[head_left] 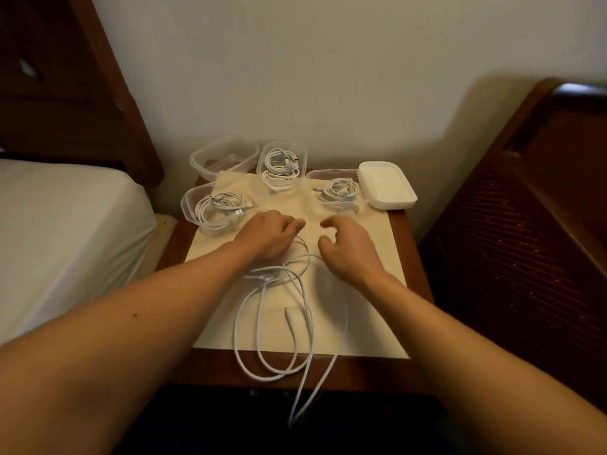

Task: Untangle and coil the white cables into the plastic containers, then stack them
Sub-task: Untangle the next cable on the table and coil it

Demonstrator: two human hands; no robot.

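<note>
Head view: lid stack (387,185) beside cable-filled containers (282,165), table's (399,326) far edge.

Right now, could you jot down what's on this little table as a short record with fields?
surface: wooden bedside table with a pale mat on top
empty container: clear plastic, far left
filled containers: three, each with a coiled white cable: near left, far middle, right
lids: white stack, far right
loose cable: white, uncoiled, loops hanging over the near edge
left hand: resting on the loose cable's far end
right hand: fingers curled, just above the cable; holds nothing that I can see
</note>
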